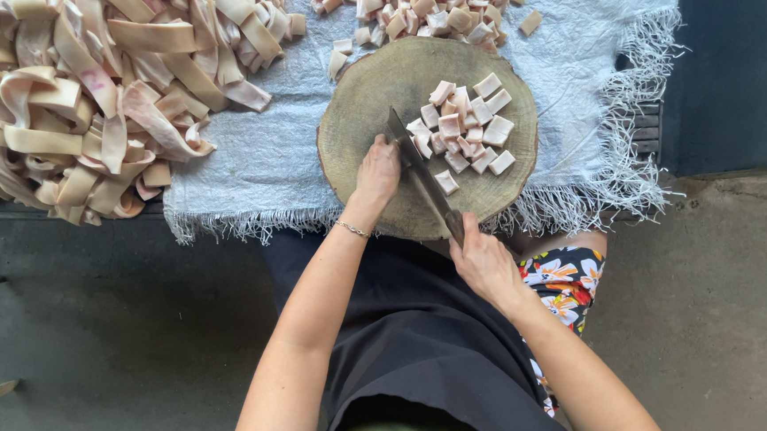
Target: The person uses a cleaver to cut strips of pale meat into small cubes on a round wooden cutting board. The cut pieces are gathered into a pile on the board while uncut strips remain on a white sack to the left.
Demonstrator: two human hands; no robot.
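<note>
right hand (485, 264): grip clenched round the knife (424, 175) handle, at the near edge of the chopping block (368, 108); blade ran up and away from the grip across the block.
left hand (377, 169): fingers curled, resting on the blade's back, nothing grasped; probably to steady or press the blade.
cut cubes (465, 127): pale pink squares of fatty meat, bunched just beyond the blade, away from both hands; one stray piece touched the blade's far side.
block: round wood slab, sat on a frayed white cloth (263, 146); bare wood on the left-hand side, so room to sweep there.
uncut strips (90, 82): big heap well off to the left of the left hand, lapping over the cloth edge.
finished pile (431, 10): more cubes past the block's far rim, on the cloth.
edges: cloth fringe hung off the near edge of the bench; concrete floor (713, 333) below.
</note>
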